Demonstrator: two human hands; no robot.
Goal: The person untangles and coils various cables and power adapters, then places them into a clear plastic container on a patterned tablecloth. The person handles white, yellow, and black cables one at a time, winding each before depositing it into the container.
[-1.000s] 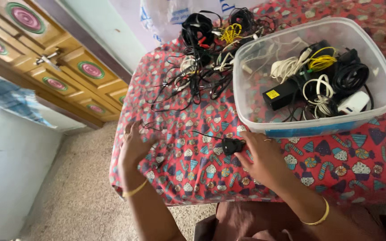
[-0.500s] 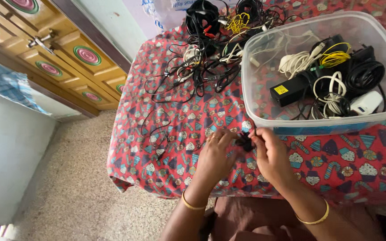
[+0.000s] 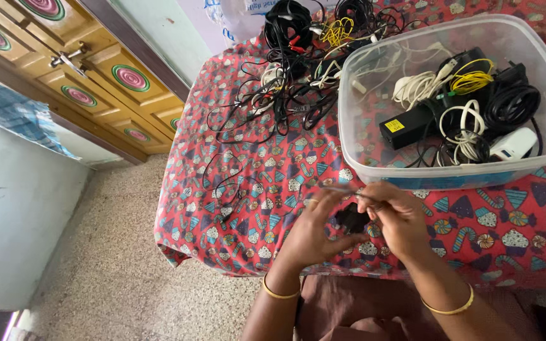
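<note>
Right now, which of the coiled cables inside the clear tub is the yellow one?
The small yellow coil near the clear tub's far side, beside the white bundle; the other coils there are black or white.

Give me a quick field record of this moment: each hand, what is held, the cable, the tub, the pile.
left hand: cupped around a black plug, holding it
right hand: pinching the same plug from the other side
black plug: lifted between both hands, just above the cloth
thin black cable: trails loose across the red patterned tablecloth
clear plastic tub: holds coiled cables and adapters
tangled cable pile: behind, left of tub
</note>
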